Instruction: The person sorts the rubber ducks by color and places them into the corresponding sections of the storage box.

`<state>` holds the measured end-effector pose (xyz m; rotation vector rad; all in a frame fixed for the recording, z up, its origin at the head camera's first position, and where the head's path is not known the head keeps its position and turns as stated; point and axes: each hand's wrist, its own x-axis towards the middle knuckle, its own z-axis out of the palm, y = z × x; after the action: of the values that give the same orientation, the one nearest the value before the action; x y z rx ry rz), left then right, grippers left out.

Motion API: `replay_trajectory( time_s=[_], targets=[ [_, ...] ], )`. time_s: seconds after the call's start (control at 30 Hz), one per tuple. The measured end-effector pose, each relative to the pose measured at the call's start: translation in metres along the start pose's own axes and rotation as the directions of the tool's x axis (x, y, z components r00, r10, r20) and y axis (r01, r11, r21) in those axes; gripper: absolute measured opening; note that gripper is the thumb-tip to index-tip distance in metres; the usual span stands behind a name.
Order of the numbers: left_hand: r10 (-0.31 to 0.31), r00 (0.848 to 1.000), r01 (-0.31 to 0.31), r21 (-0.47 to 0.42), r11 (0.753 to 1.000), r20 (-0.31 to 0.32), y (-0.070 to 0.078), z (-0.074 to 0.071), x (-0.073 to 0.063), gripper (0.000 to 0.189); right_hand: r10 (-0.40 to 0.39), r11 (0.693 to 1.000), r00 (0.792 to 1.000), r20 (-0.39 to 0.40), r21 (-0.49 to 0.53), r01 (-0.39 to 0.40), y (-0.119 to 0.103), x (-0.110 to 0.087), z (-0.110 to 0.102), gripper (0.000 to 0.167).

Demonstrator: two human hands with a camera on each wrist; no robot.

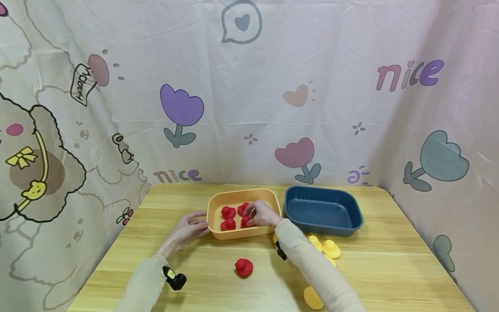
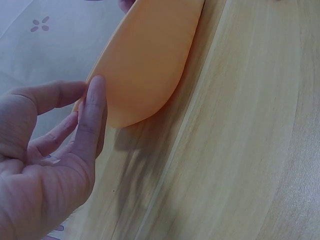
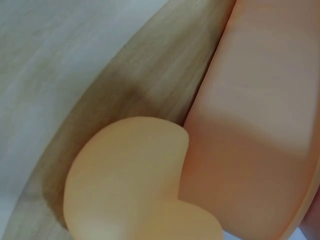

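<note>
An orange plastic bin (image 1: pixel 265 196) stands on the table with several red rubber ducks (image 1: pixel 228 212) inside it. At its left end my left hand (image 1: pixel 187 229) pinches the rim; in the left wrist view the thumb and fingers (image 2: pixel 92 115) meet at the bin's edge. Reaching over the front right side of the bin, my right hand (image 1: pixel 261 213) holds a red rubber duck (image 1: pixel 246 222) low among the others. The right wrist view does not show that grip clearly. Another red duck (image 1: pixel 244 268) sits on the table in front of the bin.
A dark blue bin (image 1: pixel 323 212) with nothing visible inside stands right of the orange one. Several yellow rubber ducks (image 1: pixel 331 249) sit in front of it, partly hidden by my right sleeve. One yellow duck (image 3: pixel 125 185) lies close to the orange bin. A patterned curtain hangs behind the table.
</note>
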<state>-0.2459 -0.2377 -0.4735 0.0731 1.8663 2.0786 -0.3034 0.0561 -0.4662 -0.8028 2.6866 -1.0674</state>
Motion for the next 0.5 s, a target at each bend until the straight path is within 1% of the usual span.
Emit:
replay_trajectory(
  time_s=[0.2,0.5],
  targets=[
    [-0.012,1.000,0.012,0.001,1.000,-0.011,0.0004,-0.0006,-0.0004,0.063,0.004,1.000,1.000,0.005,0.007,-0.004,-0.0003,-0.0008,0.0006,0.023],
    [-0.013,1.000,0.013,-0.005,1.000,-0.008,0.0007,-0.0014,-0.0005,0.063,0.009,1.000,1.000,0.008,0.024,-0.010,-0.0021,-0.0021,-0.0006,0.025]
  ],
)
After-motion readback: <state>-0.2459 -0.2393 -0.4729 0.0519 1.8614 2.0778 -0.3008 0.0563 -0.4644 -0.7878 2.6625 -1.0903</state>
